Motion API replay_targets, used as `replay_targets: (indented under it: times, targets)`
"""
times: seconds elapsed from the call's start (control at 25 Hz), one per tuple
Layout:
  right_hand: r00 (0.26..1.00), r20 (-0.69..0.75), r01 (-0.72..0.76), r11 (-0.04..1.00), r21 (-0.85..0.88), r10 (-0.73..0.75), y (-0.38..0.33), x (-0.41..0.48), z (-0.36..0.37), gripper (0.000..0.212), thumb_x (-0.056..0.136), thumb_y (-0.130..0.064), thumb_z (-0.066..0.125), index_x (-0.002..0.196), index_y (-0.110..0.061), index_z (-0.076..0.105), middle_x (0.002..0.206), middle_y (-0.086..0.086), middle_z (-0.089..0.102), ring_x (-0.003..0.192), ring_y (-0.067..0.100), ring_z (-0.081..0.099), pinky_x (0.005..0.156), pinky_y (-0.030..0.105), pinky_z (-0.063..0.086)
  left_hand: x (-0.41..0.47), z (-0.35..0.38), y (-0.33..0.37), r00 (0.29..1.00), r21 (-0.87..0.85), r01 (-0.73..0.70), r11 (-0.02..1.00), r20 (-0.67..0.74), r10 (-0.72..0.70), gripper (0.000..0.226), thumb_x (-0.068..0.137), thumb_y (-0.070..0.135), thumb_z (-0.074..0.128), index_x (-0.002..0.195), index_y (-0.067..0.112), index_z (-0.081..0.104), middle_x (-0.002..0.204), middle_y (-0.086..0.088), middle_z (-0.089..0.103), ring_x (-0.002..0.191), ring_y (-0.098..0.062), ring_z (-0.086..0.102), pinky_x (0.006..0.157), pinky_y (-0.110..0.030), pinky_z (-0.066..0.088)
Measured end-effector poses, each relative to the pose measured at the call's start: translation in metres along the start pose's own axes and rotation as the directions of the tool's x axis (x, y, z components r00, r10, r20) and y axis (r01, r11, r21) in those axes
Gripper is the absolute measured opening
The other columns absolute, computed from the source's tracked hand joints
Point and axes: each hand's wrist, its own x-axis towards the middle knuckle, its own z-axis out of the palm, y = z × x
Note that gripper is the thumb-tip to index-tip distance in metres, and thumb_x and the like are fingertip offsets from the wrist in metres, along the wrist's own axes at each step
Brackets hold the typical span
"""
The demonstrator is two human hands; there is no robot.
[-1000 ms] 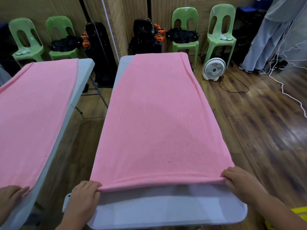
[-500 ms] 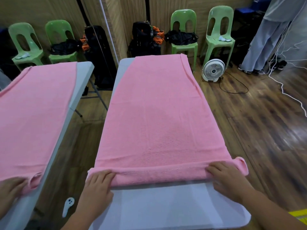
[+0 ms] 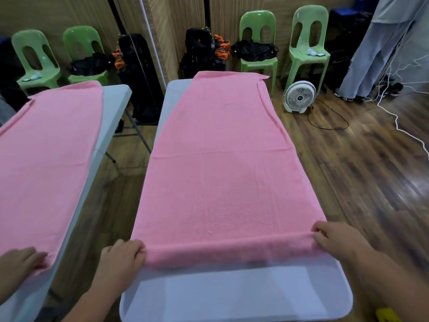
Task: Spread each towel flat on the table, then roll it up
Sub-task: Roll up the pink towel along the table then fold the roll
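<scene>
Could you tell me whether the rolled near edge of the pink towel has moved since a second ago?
Yes. The rolled edge has advanced away from the table's near end, exposing more bare tabletop.

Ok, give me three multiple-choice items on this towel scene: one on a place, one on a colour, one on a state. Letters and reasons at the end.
1. Where does the white fan stand?
A. on the table
B. on the floor to the right of the table
C. on a green chair

2. What colour is the towel being handled?
A. pink
B. blue
C. white

3. What state is the towel's near edge in?
A. hanging off the table's near end
B. rolled over into a thin roll under both hands
C. lying flat, untouched

Answers:
1 B, the fan sits on the wood floor beside the table, its cord trailing off.
2 A, the cloth is pink from end to end.
3 B, the left hand and right hand press a low roll at the near edge, with bare tabletop in front of it.
</scene>
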Motion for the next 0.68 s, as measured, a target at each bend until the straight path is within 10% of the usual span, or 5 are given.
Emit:
replay_targets:
  times: [0.24,0.44,0.68]
  targets:
    - [0.859,-0.202,0.435,0.879,-0.195,-0.47,-0.028,-0.017,0.025,0.029,0.068,-0.027,0.064,0.096,-0.022,0.069,0.1,-0.003,0.066,0.092,0.02,0.059,0.087,0.035,0.043,-0.006,0.026,0.011,0.979,0.107,-0.187,0.977,-0.06,0.194,0.035,0.077,0.033,0.054,0.11,0.029,0.064,0.113,0.008,0.062,0.104,-0.021,0.059,0.099,-0.046,0.044]
    - [0.941,-0.232,0.237,0.97,-0.059,-0.244,-0.004,-0.021,0.042,0.037,0.071,-0.034,0.051,0.103,-0.028,0.07,0.1,-0.011,0.067,0.096,0.018,0.059,0.1,0.042,0.036,-0.006,0.028,0.008,0.992,0.031,-0.108,0.994,-0.058,0.11,0.037,0.076,0.033,0.043,0.102,0.028,0.07,0.103,0.01,0.068,0.094,-0.02,0.062,0.092,-0.043,0.047]
    - [0.969,0.034,0.247,0.969,-0.018,-0.246,-0.006,-0.02,0.01,0.023,0.08,-0.043,0.039,0.088,-0.037,0.06,0.077,-0.015,0.063,0.078,0.007,0.051,0.073,0.029,0.044,-0.02,0.018,0.008,0.985,0.027,-0.152,0.988,-0.083,0.154,0.017,0.078,0.035,0.041,0.08,0.041,0.056,0.069,0.017,0.056,0.073,-0.011,0.057,0.083,-0.045,0.048]
